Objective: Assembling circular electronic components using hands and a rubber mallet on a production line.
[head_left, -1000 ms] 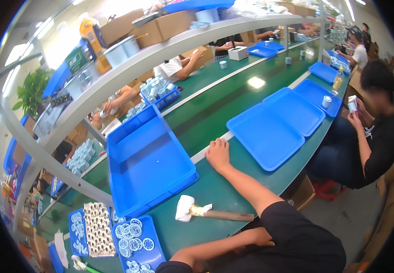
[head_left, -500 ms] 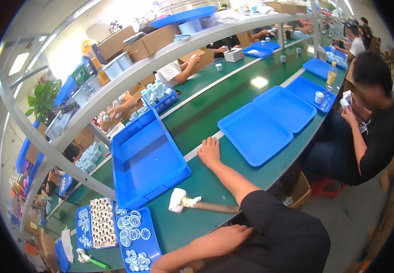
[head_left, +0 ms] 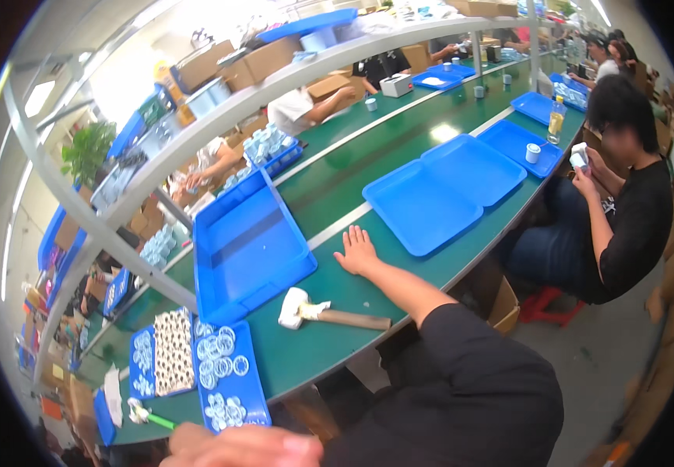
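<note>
My right hand [head_left: 358, 251] lies flat on the green table, fingers spread, holding nothing. Just nearer than it rests a hammer [head_left: 345, 317] with a wooden handle and a head wrapped in white material. Low in the picture is my left hand [head_left: 247, 449], close to the camera, blurred and cut off by the lower edge; how its fingers lie is unclear. Beyond it, a blue tray [head_left: 253, 381] carries pale blue rings [head_left: 216, 350] and small round parts [head_left: 224, 410]. A large deep blue tray [head_left: 251, 249] stands left of my right hand.
Overlapping shallow blue trays [head_left: 415, 210] lie right of my right hand. A blue tray with a white cup-shaped part [head_left: 533, 152] stands beyond, near a bottle [head_left: 556, 121]. A seated co-worker [head_left: 625, 210] handles a white part. A metal shelf frame [head_left: 131, 261] rises at left.
My left hand has moved from beside the hammer's handle down and left, closer to the camera. The fingers of my right hand have spread. The view has shifted slightly.
</note>
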The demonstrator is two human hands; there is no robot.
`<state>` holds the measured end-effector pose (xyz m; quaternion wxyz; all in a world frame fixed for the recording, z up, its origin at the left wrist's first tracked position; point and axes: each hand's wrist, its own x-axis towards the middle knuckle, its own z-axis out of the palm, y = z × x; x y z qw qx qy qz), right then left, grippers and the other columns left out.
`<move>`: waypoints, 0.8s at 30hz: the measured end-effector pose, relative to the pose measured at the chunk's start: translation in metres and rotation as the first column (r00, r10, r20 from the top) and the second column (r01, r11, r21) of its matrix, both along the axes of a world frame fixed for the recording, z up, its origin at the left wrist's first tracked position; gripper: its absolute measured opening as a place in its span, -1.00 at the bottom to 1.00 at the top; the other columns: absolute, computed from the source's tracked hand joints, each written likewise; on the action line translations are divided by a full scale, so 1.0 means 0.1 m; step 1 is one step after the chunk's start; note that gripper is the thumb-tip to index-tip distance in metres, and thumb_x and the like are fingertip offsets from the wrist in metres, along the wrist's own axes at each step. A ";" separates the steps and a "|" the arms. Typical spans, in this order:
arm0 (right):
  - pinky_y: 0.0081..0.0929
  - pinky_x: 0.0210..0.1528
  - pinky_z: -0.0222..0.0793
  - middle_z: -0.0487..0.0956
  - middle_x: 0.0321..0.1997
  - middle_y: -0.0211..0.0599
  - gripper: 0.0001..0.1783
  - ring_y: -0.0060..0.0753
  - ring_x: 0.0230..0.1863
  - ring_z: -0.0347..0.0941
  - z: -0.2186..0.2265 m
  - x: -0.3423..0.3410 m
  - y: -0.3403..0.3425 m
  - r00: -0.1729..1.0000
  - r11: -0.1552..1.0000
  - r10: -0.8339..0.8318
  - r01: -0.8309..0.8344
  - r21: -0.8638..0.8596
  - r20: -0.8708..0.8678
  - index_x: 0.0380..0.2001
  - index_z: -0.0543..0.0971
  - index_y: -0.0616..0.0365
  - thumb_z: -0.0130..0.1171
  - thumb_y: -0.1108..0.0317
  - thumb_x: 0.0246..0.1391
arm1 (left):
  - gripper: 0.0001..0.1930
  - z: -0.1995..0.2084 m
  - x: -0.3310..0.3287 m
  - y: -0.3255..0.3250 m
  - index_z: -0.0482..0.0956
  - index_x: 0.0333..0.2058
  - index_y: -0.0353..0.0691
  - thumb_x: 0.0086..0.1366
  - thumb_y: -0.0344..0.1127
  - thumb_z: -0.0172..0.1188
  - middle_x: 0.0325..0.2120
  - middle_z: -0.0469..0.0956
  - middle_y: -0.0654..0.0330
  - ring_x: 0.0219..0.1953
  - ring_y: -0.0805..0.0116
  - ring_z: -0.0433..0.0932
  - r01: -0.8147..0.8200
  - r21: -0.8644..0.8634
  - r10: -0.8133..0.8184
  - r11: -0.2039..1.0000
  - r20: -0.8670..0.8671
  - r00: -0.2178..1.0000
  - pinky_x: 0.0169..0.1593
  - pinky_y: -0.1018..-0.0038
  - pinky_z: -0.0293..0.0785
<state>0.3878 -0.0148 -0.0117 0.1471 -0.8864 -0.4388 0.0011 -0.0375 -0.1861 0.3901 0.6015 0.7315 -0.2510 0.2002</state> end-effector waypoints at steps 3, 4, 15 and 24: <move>0.09 0.63 -0.15 -0.03 0.64 0.29 0.05 0.24 0.67 -0.16 -0.05 0.17 -0.42 0.996 0.981 0.055 -0.066 -0.184 -0.065 0.53 0.13 0.33 -0.04 -0.35 0.32 | 0.12 0.07 0.06 0.07 -0.04 0.51 -0.30 0.35 0.61 -0.23 0.27 0.36 -0.40 0.34 -0.20 0.35 0.041 -0.030 -0.041 0.999 0.018 0.999 0.43 -0.02 0.12; 0.13 0.60 -0.05 -0.03 0.64 0.29 0.07 0.24 0.66 -0.14 0.08 0.16 -0.46 0.989 0.957 0.105 -0.129 -0.259 -0.104 0.52 0.16 0.31 0.05 -0.36 0.27 | 0.08 0.10 -0.02 -0.03 -0.02 0.47 -0.30 0.35 0.58 -0.21 0.25 0.37 -0.37 0.31 -0.18 0.36 -0.003 -0.034 0.003 0.999 -0.001 1.000 0.41 0.00 0.14; -0.07 0.47 0.26 0.15 0.57 0.26 -0.16 0.24 0.50 0.23 2.49 -0.95 -2.04 0.744 0.695 0.625 -0.668 -0.265 -0.237 0.44 0.30 0.23 0.09 -0.20 0.36 | -0.35 0.46 -0.21 -0.68 0.25 0.08 -0.22 0.31 0.24 0.01 0.01 0.52 -0.06 0.05 0.09 0.48 -0.353 0.066 0.359 0.933 -0.121 0.925 0.23 0.14 0.28; -0.15 0.25 0.50 0.50 0.27 0.18 -0.33 0.13 0.26 0.52 4.25 -2.04 -3.51 0.611 0.632 0.775 -0.750 -0.195 0.164 0.22 0.50 0.27 0.38 0.06 0.19 | -0.69 1.00 0.05 -0.73 0.47 -0.23 -0.15 0.28 -0.03 0.19 -0.20 0.64 0.19 -0.17 0.30 0.58 -0.582 0.113 0.593 0.805 -0.154 0.790 0.08 0.26 0.40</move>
